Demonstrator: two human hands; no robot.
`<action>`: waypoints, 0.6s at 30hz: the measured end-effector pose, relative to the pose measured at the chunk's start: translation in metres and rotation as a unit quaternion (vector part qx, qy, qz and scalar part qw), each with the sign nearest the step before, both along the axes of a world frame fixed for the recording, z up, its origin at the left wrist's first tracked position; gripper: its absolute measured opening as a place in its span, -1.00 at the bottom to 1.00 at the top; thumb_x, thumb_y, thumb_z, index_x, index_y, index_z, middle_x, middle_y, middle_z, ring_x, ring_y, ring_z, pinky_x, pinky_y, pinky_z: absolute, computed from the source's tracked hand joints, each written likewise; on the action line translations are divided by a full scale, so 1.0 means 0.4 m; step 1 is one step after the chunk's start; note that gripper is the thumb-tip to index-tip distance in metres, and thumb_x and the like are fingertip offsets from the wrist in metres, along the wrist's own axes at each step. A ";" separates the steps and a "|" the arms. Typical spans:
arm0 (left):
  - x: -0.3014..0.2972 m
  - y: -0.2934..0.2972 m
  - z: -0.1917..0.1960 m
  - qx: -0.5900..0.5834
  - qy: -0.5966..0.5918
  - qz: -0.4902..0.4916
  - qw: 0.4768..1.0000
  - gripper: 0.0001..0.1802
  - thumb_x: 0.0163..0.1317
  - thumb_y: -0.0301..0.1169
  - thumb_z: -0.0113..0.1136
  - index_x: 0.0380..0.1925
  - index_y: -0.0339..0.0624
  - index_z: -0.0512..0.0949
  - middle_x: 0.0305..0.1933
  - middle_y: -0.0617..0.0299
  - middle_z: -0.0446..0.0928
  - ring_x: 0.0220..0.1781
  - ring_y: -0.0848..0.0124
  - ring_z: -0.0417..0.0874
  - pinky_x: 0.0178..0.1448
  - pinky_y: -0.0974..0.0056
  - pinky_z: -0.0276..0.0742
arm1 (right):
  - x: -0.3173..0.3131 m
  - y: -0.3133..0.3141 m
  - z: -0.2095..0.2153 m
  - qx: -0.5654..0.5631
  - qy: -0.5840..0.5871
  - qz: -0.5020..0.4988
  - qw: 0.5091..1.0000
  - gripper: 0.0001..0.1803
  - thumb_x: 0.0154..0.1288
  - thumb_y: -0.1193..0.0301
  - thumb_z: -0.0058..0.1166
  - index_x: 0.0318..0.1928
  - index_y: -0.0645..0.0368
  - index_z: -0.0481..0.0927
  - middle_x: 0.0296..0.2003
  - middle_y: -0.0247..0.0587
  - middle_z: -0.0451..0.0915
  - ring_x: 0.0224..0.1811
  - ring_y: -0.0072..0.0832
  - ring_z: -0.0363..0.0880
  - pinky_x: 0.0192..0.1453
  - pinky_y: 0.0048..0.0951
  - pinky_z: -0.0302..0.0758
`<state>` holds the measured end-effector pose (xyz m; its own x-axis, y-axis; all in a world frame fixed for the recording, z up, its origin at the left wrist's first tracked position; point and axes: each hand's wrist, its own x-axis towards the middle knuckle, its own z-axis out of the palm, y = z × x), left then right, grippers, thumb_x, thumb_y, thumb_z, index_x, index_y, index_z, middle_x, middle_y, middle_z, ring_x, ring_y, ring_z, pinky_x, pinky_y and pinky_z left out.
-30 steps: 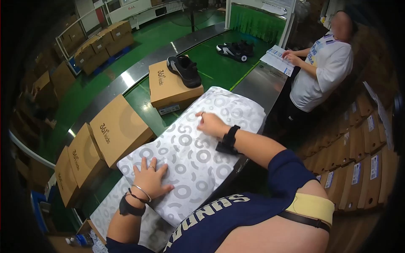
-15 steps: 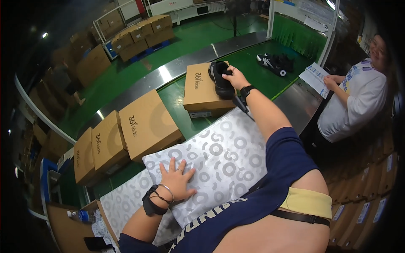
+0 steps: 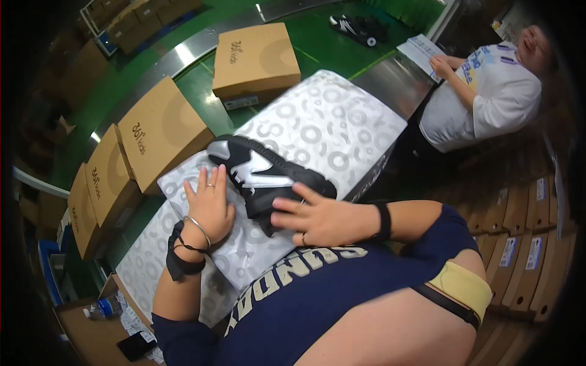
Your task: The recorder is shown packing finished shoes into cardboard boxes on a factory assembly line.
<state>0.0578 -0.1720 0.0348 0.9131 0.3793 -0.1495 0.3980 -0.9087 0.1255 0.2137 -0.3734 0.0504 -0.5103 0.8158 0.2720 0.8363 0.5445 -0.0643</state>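
A black sneaker with white side markings and a grey toe lies on its side on white wrapping paper printed with grey rings. My left hand rests palm down on the paper, fingers spread, its fingertips beside the toe end of the sneaker. From the right, my right hand reaches over the heel and collar end, fingers stretched out and apart against the shoe. The thumb side of the right hand is partly hidden. Both wrists carry dark bands.
Closed brown shoeboxes stand along the green conveyor's near side, one box farther right. More black sneakers sit at the far end. A person at right holds papers. Stacked boxes, a bottle and a phone are near.
My right hand has brought the sneaker from above the far shoebox onto the wrapping paper and loosened its fingers. My left hand stays on the paper. The head view has shifted.
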 end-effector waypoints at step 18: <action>-0.056 0.021 0.057 -0.384 -0.280 0.010 0.880 -0.13 0.04 -0.13 0.13 0.28 -0.17 -0.05 0.25 -0.07 0.15 0.30 0.10 0.16 0.30 -0.15 -0.08 | 0.219 -0.003 0.134 0.188 -0.010 -0.339 0.922 -0.88 -0.10 0.38 0.07 -0.53 0.16 0.52 -0.53 -0.22 0.53 -0.48 -0.26 0.51 -0.40 -0.31 0.45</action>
